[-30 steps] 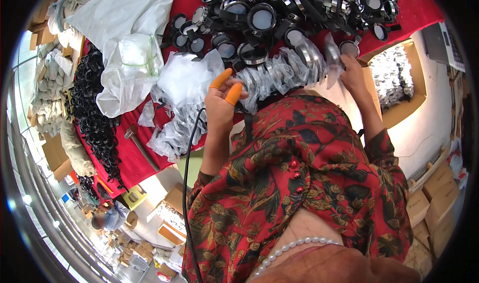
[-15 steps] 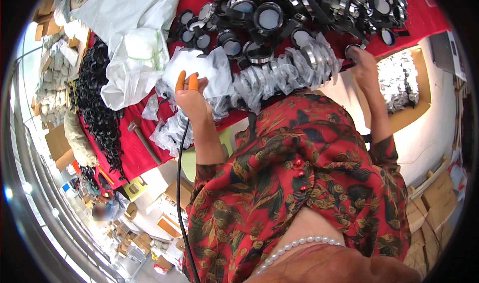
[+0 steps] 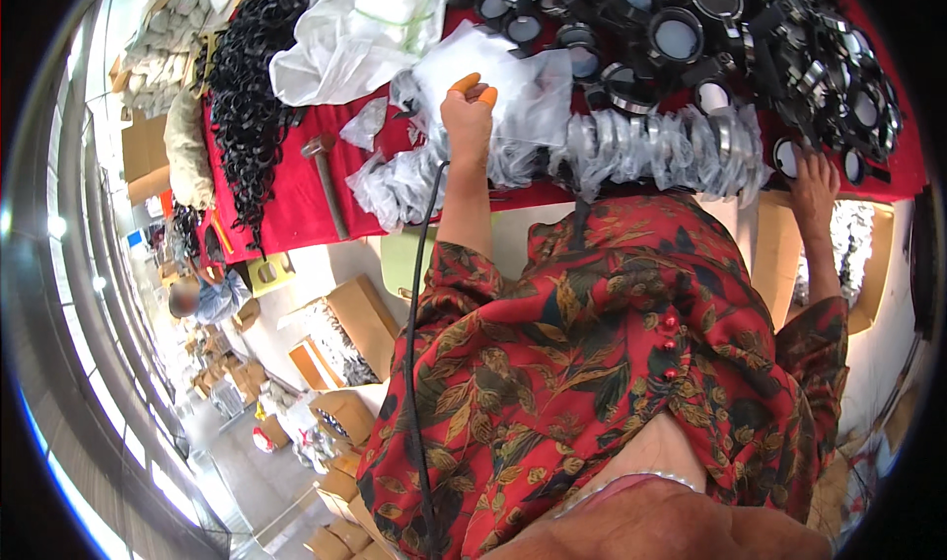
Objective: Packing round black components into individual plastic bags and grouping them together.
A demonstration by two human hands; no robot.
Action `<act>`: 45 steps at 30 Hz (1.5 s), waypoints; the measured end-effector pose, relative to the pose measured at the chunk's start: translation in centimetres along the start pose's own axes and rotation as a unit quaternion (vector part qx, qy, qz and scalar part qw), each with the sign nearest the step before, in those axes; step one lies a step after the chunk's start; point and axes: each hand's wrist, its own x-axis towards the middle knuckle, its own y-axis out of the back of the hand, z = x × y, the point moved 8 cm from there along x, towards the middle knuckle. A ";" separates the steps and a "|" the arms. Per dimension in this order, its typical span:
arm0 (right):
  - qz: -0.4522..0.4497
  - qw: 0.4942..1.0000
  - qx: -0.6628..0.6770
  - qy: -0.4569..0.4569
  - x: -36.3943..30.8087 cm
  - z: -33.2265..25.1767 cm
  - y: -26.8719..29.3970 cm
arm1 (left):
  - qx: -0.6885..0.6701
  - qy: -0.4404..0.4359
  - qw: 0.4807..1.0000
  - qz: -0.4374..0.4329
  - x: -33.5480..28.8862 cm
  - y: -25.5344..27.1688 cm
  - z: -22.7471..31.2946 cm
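Reaching farther over the red table [image 3: 286, 215] than half a second ago, the left hand [image 3: 468, 116] now rests on a clear plastic bag [image 3: 513, 76] at the table's middle, orange-capped fingertips [image 3: 464, 82] pressed to the film and curled over it; whether they actually pinch the bag cannot be told; the right hand [image 3: 815, 180] has slid to the near right edge, fingers spread flat beside a round black-rimmed lens [image 3: 786, 155], gripping nothing; a row of bagged metal rings [image 3: 671, 150] runs between the two hands along the near edge; farther back lie heaps of black-framed round lenses [image 3: 681, 37]; a large white plastic sack [image 3: 355, 27] sits far left of the bag, with a pile of black rings [image 3: 247, 76] beyond it at the left end; a hammer [image 3: 326, 180] lies on the cloth near left; an open cardboard box [image 3: 868, 254] stands below the right hand.
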 end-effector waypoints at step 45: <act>-0.178 0.958 0.037 -0.222 -1.2 4.2 -8.3 | 0.104 0.031 0.989 -0.103 -2.7 -3.5 1.3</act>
